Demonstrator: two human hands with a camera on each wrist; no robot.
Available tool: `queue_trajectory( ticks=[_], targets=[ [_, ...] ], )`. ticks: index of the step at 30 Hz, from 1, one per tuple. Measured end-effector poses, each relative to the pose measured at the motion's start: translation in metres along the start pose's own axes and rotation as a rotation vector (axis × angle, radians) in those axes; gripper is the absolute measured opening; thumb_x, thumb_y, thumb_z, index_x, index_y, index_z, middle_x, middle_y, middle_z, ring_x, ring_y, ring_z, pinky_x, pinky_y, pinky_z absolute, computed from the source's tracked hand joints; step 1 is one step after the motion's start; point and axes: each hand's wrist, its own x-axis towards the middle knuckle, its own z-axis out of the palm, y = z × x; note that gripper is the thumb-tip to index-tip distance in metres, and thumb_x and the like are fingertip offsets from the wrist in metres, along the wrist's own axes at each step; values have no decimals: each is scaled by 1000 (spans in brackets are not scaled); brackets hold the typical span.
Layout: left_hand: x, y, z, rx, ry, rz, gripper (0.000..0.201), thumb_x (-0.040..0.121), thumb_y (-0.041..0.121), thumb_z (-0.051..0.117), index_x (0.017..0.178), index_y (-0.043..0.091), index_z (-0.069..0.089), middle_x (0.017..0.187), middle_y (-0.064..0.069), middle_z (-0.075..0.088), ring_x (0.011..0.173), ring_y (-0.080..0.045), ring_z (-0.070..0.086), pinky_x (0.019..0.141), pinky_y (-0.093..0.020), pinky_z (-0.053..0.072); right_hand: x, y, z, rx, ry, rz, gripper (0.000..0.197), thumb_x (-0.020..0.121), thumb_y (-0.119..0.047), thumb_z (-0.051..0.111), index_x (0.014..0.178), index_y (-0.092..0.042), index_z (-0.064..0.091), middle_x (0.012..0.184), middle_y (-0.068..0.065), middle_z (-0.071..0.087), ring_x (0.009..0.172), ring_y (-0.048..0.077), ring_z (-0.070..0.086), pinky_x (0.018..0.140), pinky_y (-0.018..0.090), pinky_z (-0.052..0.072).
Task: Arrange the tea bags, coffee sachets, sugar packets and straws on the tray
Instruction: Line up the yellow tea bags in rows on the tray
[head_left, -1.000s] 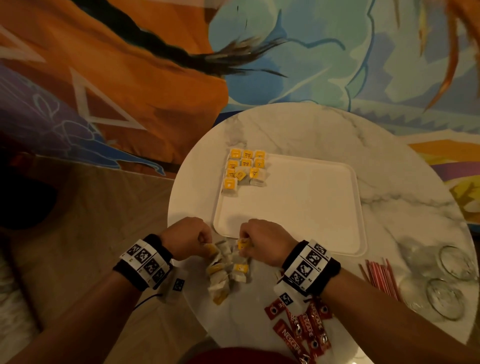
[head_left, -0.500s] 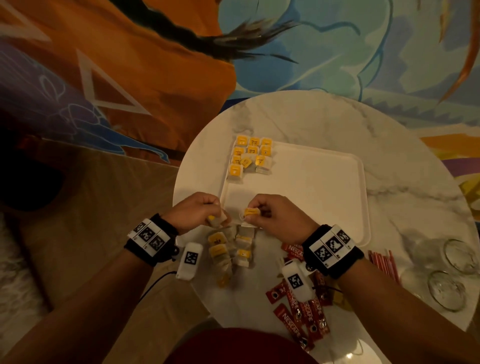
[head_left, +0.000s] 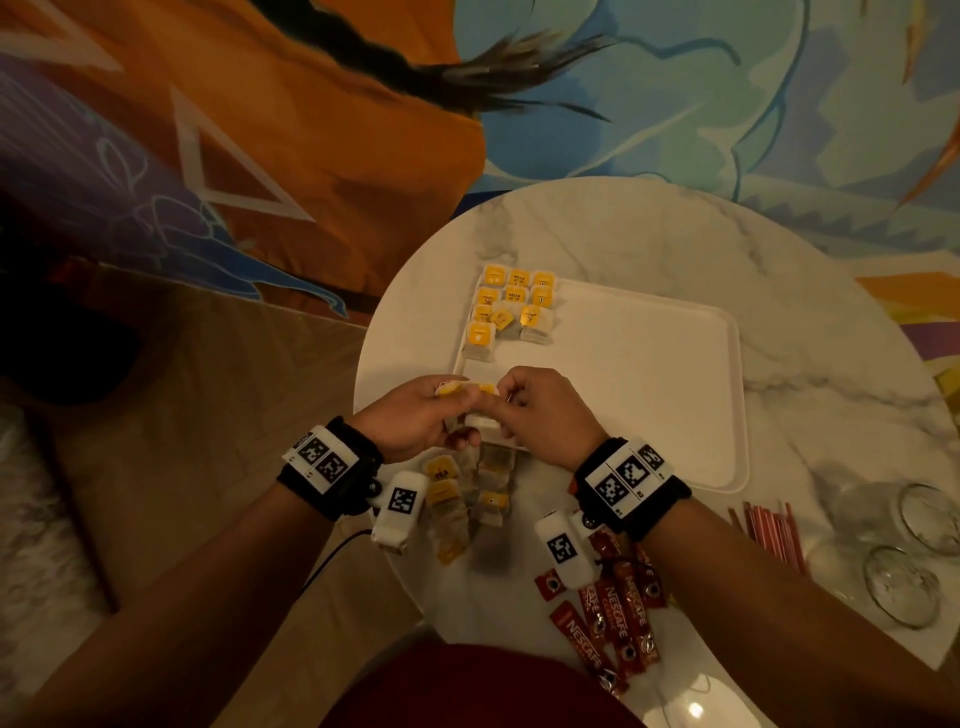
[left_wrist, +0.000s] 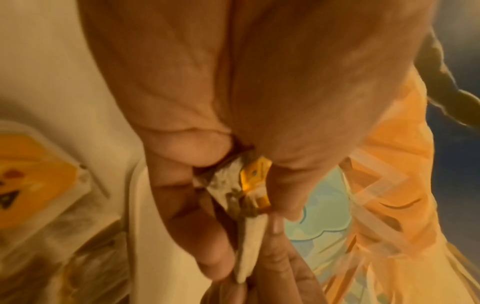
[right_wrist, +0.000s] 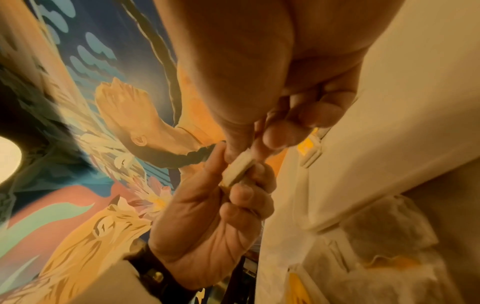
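left hand and right hand pinch one yellow-tagged paper tea bag; beyond grip, white rectangular plastic tray holds ten more.

Both hands are now meeting over the tray's near edge, up from the bench pile, left hand and right hand pinching one tea bag together.

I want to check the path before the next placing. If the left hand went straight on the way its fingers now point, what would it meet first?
The left hand points at the right hand, close by; both pinch one tea bag. So it would probably meet the right hand's fingers first, though depth is unclear.
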Motion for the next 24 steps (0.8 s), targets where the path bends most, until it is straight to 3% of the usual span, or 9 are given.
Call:
queue_trajectory(
  ticks=[2, 4, 7, 11, 15, 18, 20, 24],
  targets=[
    [-2, -3, -3, 14, -13, 30, 49, 95, 43, 60, 126, 5, 61, 114, -15, 67, 84, -22, 64, 72, -29, 51, 0, 2, 0, 58, -42, -9, 36, 91, -45, 70, 74, -14, 62, 58, 4, 68, 51, 10, 65, 58, 30, 53],
    [-4, -5, -5, 60, -13, 46, 48, 92, 43, 66, 122, 6, 60, 107, -14, 69, 87, -22, 66, 73, -30, 53, 0, 4, -2, 66, -53, -36, 30, 96, -34, 67, 73, -15, 63, 58, -1, 67, 51, 11, 64, 57, 28, 51],
    [-6, -4, -3, 122, 8, 36, 36, 92, 22, 68, 123, 5, 61, 107, -12, 72, 93, -26, 68, 79, -35, 54, 0, 5, -3, 115, -86, -53, 19, 98, -23, 65, 85, -10, 71, 61, -4, 68, 51, 9, 61, 57, 23, 49],
    [-4, -3, -2, 138, 50, -19, 30, 92, 4, 67, 119, -8, 57, 106, -18, 70, 93, -30, 69, 79, -39, 53, -1, 4, -3, 97, -129, -76, 19, 101, -24, 60, 96, -11, 74, 73, 2, 74, 54, 10, 61, 62, 30, 53],
    [-7, -2, -3, 223, 129, -25, 5, 93, -3, 59, 95, 1, 59, 100, -19, 73, 90, -32, 73, 73, -34, 56, -5, 10, -7, -175, -99, -125, 22, 99, -37, 60, 92, -22, 75, 78, -6, 73, 67, 7, 64, 72, 35, 55],
    [-5, -4, -5, 445, 226, -21, 12, 89, -3, 57, 82, 6, 58, 85, -17, 74, 77, -29, 71, 65, -34, 54, -11, 13, -6, -468, -187, -149, 19, 91, -45, 67, 99, -30, 75, 89, -7, 74, 82, 11, 67, 76, 34, 53],
    [-2, -7, -11, 685, 250, -16, 6, 88, 2, 60, 84, 7, 61, 79, -13, 68, 71, -22, 65, 66, -35, 51, -15, 14, -1, -633, -263, -146, 25, 89, -50, 66, 104, -31, 74, 95, -7, 74, 90, 16, 67, 76, 32, 52],
    [-4, -16, -20, 1015, 164, -9, 14, 86, 18, 72, 99, 14, 69, 96, 1, 67, 91, -18, 64, 81, -33, 51, -22, 18, 11, -823, -302, -163, 36, 85, -54, 64, 110, -28, 71, 103, -3, 71, 95, 22, 66, 68, 30, 42]
  ],
)
